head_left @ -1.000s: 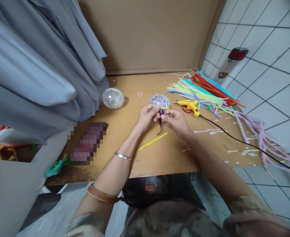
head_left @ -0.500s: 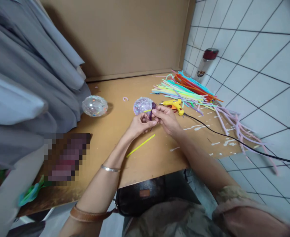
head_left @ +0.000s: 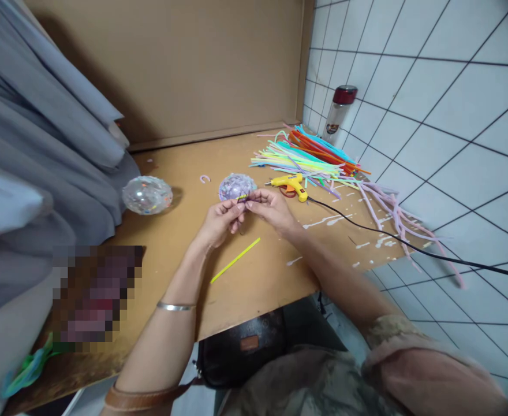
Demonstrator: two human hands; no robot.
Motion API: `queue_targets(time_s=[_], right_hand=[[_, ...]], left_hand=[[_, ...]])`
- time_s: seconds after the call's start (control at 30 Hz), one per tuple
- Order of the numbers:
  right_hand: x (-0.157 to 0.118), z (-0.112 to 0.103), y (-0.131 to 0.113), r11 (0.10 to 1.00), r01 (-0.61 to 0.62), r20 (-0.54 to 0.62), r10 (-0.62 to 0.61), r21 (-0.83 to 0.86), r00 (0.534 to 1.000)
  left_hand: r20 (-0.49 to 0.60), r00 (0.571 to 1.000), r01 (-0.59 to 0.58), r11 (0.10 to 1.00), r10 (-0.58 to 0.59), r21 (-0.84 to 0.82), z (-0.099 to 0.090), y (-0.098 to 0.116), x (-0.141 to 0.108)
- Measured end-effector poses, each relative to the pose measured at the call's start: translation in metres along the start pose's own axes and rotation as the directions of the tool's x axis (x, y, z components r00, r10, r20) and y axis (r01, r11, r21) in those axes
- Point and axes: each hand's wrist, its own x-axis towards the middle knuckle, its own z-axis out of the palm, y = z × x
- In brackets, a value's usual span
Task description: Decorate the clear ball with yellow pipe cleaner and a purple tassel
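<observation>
Close together over the table, my left hand (head_left: 221,224) and my right hand (head_left: 275,211) pinch a small dark purple piece with a yellow strip (head_left: 242,198) between their fingertips. My fingers cover most of it, and its exact kind is hard to make out. Right behind my fingertips is a clear ball with purple bits (head_left: 235,185). Below my hands a yellow pipe cleaner (head_left: 235,260) lies flat on the tabletop. To the right of my right hand rests a yellow hot glue gun (head_left: 292,185), its tip pointing left.
Another clear ball with coloured bits (head_left: 148,195) sits at the left, beside grey cloth (head_left: 63,115). Bundled colourful pipe cleaners (head_left: 299,153) lie at the back right near a bottle (head_left: 338,110). A black cord (head_left: 392,234) runs off right. A small pink curl (head_left: 205,178) lies behind.
The view has shifted, so the table things appear further left. The dark purple piece stood upright between my fingers before; now it is mostly hidden, with my fingertips closer together.
</observation>
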Motion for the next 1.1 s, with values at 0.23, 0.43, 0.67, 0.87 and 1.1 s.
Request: queue_targets(time_s=[0.23, 0.43, 0.67, 0.87, 1.1], right_hand=[[-0.005, -0.001, -0.014, 0.565, -0.082, -0.085, 0.021, -0.821, 0.996], [-0.009, -0.005, -0.031, -0.154, -0.215, -0.231, 0.094, -0.964, 0.968], [-0.002, -0.017, -0.024, -0.229, -0.277, -0.307, 0.108, -0.933, 0.946], [0.000, -0.024, -0.020, -0.249, -0.288, -0.323, 0.109, -0.925, 0.940], [0.002, -0.033, -0.015, -0.243, -0.296, -0.317, 0.054, -0.924, 0.947]], left_hand=[[-0.299, 0.952, -0.133, 0.969, 0.066, -0.209, -0.019, 0.015, 0.002], [-0.603, 0.757, -0.260, 0.963, 0.252, 0.075, -0.028, -0.003, 0.015], [-0.532, 0.814, -0.203, 0.972, 0.234, 0.117, -0.022, -0.015, 0.016], [-0.598, 0.771, -0.169, 0.975, 0.221, 0.143, -0.021, -0.011, 0.018], [-0.605, 0.777, -0.167, 0.983, 0.176, 0.071, -0.019, -0.013, 0.022]])
